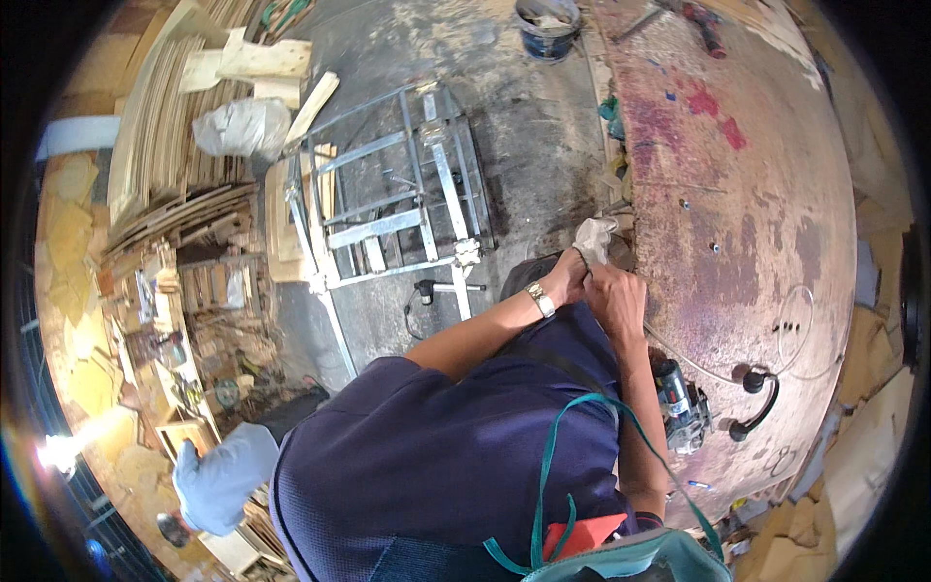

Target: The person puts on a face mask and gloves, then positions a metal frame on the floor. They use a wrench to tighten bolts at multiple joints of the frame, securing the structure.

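Left hand [570, 281]: frame centre, watch on wrist, fingers pinched on the glove [593, 238], apparently tugging its cuff.
Right hand [616, 296]: just beside the left, curled shut; whether it grips the glove cannot be told.
Glove: pale, held at the bench [756, 223] edge, above both hands.
Bench: stained, right half of frame.
Router [679, 398]: lower right, parked beside the right forearm, cord looping across the bench.
Metal frame [398, 204]: upper centre, flat on floor.

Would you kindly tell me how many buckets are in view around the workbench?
1. A dark bucket stands on the floor at the top of the view, just left of the stained workbench. Others may be hidden behind the wood piles.
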Available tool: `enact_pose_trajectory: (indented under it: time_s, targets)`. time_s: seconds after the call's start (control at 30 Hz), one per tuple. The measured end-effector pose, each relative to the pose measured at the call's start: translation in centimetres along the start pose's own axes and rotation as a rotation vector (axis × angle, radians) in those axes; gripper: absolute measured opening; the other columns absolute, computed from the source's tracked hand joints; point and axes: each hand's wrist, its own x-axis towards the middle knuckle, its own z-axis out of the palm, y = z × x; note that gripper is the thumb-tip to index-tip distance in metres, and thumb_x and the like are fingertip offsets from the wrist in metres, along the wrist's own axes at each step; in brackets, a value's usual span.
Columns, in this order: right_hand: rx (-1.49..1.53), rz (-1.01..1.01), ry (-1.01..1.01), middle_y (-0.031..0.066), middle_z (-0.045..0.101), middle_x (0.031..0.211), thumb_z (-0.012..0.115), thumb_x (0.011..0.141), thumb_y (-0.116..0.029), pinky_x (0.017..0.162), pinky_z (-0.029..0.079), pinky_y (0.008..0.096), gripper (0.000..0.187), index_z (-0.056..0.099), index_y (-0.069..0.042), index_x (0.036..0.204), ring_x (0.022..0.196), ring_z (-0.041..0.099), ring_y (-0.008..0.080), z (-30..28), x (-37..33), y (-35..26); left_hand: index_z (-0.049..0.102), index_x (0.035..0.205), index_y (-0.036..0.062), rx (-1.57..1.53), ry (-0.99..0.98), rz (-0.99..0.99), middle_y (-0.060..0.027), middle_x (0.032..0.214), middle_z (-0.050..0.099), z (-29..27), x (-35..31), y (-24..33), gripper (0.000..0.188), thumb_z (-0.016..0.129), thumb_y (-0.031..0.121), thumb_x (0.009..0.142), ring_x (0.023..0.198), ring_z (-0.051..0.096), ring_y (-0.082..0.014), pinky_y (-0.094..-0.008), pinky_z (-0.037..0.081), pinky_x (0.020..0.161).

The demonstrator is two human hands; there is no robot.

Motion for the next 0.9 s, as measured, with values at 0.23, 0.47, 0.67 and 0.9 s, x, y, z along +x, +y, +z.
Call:
enact_pose_trajectory:
  time_s: [0.23, 0.47, 0.67, 0.9]
  targets:
    - [-0.054, -0.108, -0.074, 0.0181, 0.070, 0.076, 0.060, 0.091, -0.017, 0.066, 0.056, 0.0506, 0.018, 0.064, -0.005, 0.079, 0.072, 0.071, 0.0394, 2.5, 1.1, -0.6, 0.072, 0.112, 0.0093, 0.325, 0.167, 0.543, 0.0021, 0.104, 0.071, -1.8, 0.5, 1.3, 0.020, 0.055, 0.018, 0.108, 0.090, 0.064, -0.0112, -0.0335, 0.054, 0.074]
    - [-0.045, -0.134, -0.114, 0.0197, 0.071, 0.077, 0.064, 0.091, -0.020, 0.065, 0.055, 0.0502, 0.022, 0.066, -0.005, 0.076, 0.072, 0.071, 0.0396, 1.8, 1.2, -1.8, 0.068, 0.120, 0.0045, 0.678, 0.123, 0.562, -0.0025, 0.105, 0.070, -5.3, 4.7, 1.0, 0.031, 0.065, 0.028, 0.099, 0.088, 0.062, -0.0146, -0.0378, 0.053, 0.081]
    - [-0.052, -0.171, 0.010, 0.0166, 0.068, 0.069, 0.066, 0.092, -0.019, 0.058, 0.054, 0.0487, 0.024, 0.062, -0.007, 0.072, 0.064, 0.069, 0.0365, 2.4, 1.7, -1.5, 0.069, 0.127, 0.0005, 0.252, 0.034, 0.416, -0.0024, 0.119, 0.072, -5.6, 8.0, 1.4, 0.031, 0.062, 0.020, 0.104, 0.100, 0.064, -0.0114, -0.0316, 0.054, 0.085]
    - [0.024, -0.189, 0.058, 0.0162, 0.067, 0.071, 0.069, 0.089, -0.018, 0.058, 0.053, 0.0487, 0.023, 0.060, -0.006, 0.072, 0.065, 0.069, 0.0371, 0.4, 1.0, -2.1, 0.065, 0.133, 0.0119, 0.577, 0.017, 0.912, -0.0075, 0.108, 0.067, -6.0, 11.6, -0.1, 0.035, 0.057, 0.032, 0.106, 0.099, 0.062, -0.0194, -0.0387, 0.049, 0.089]
